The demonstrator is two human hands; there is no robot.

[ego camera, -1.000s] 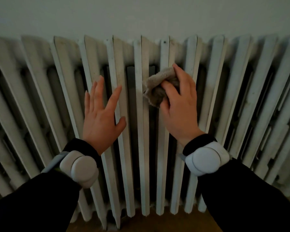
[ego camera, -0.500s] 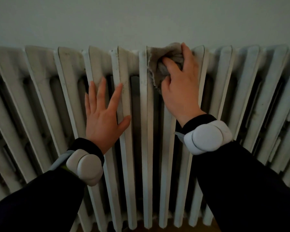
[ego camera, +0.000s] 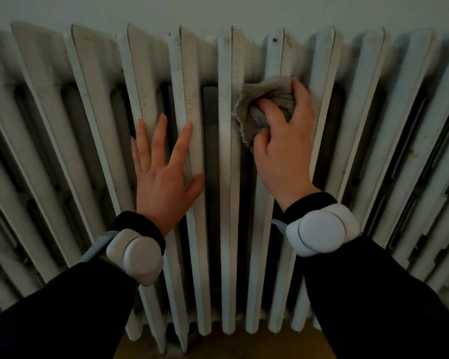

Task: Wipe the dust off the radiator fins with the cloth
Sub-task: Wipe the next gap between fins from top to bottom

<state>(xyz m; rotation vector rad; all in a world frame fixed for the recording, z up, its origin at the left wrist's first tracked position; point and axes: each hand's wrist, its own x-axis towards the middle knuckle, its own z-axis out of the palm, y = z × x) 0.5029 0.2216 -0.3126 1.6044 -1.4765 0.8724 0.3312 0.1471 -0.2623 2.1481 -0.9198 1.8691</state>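
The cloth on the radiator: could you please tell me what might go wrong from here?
The cloth is bunched in the right hand, so it may skip the dark specks on neighbouring fins and the gaps between them.
The fingers curl close to a narrow fin edge and could scrape on it.
Loosened dust may fall to the wooden floor below the radiator.

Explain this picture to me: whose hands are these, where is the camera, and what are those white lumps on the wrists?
No machine here: a person works with bare hands, and one head-worn camera looks down at them. The right hand bunches a grey cloth in its grip against the fins of the white radiator. The left hand lies flat on fins beside it, holding nothing. The white pods are strapped at the wrists; their purpose does not show.
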